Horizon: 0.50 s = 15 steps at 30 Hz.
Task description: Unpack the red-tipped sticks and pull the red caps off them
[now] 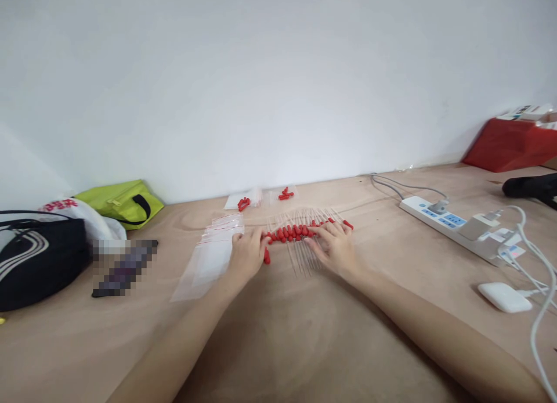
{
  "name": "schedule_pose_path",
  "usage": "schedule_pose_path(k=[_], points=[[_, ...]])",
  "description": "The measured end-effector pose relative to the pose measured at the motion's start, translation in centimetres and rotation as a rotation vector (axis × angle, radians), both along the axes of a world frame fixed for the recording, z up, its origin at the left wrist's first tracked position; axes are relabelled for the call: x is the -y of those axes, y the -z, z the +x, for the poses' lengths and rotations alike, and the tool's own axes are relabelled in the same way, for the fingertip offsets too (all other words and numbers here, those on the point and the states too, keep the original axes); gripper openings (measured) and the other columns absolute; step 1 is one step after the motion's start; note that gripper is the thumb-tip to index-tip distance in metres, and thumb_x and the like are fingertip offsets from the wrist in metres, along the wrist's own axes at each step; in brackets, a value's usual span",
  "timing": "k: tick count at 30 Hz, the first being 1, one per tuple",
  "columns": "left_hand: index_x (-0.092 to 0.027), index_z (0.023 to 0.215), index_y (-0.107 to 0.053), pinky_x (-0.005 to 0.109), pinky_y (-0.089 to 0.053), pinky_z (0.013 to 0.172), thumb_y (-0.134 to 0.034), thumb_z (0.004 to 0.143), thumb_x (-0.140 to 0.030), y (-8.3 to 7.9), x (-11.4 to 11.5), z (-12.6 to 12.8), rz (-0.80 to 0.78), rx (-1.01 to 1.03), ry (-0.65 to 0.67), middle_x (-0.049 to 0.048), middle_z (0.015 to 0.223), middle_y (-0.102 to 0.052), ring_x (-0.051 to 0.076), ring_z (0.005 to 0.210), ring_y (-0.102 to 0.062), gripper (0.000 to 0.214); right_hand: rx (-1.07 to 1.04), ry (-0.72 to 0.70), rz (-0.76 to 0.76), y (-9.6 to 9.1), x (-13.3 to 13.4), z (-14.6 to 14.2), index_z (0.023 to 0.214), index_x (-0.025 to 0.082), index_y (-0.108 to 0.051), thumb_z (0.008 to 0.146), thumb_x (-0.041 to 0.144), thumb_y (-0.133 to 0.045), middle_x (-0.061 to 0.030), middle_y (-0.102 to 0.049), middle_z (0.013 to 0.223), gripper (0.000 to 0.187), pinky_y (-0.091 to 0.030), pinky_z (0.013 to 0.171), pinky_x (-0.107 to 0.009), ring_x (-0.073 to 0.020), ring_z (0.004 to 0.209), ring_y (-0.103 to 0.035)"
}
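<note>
A row of small red-capped pieces with thin clear stems (300, 231) lies spread on the wooden table (278, 333). My left hand (247, 253) rests at the row's left end with its fingers curled on the red pieces, one red piece just under it. At the right part of the row my right hand (333, 246) lies flat, fingers stretched over the stems. Clear zip bags (211, 255) sit stacked directly left of my left hand.
Two small bags with red pieces (263, 198) lie by the wall. At the left sit a green pouch (119, 201), a black bag (37, 261) and a blurred dark object (124, 267). At the right are a white power strip (456, 224), cables, a white charger (505, 297) and a red box (509, 144).
</note>
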<state>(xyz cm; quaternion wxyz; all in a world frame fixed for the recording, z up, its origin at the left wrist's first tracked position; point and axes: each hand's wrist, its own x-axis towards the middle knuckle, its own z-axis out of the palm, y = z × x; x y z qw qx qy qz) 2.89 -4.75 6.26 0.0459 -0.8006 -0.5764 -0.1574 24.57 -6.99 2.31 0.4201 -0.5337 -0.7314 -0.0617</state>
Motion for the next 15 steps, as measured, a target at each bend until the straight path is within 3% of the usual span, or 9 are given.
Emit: schedule_pose_path(k=[5, 9, 15], points=[[-0.019, 0.088, -0.057, 0.031, -0.033, 0.074, -0.042, 0.086, -0.026, 3.2, 1.8, 0.4, 0.14, 0.046, 0.316, 0.0035, 0.083, -0.063, 0.016, 0.079, -0.056, 0.017, 0.054, -0.077, 0.069, 1.0, 0.8, 2.6, 0.103, 0.021, -0.059, 0.081, 0.041, -0.049, -0.0052, -0.059, 0.089, 0.031, -0.026, 0.086, -0.037, -0.0175, 0.086, -0.049], [-0.019, 0.084, -0.06, 0.031, -0.032, 0.075, -0.041, 0.087, -0.028, 4.6, 2.0, 1.1, 0.26, 0.053, 0.383, 0.0028, 0.078, -0.06, 0.015, 0.075, -0.054, 0.021, 0.179, -0.176, 0.089, 1.7, 1.2, 2.3, 0.101, 0.025, -0.061, 0.08, 0.041, -0.052, -0.0043, -0.06, 0.092, 0.028, -0.023, 0.091, -0.04, -0.0173, 0.087, -0.049], [-0.018, 0.083, -0.059, 0.032, -0.031, 0.079, -0.041, 0.088, -0.028, 4.9, 2.7, 1.9, 0.384, 0.122, 0.422, 0.0033, 0.078, -0.06, 0.014, 0.076, -0.054, 0.022, 0.252, -0.245, 0.126, 2.1, 1.0, 1.1, 0.098, 0.026, -0.063, 0.082, 0.037, -0.05, -0.0013, -0.062, 0.084, 0.022, -0.02, 0.094, -0.042, -0.0159, 0.084, -0.048]])
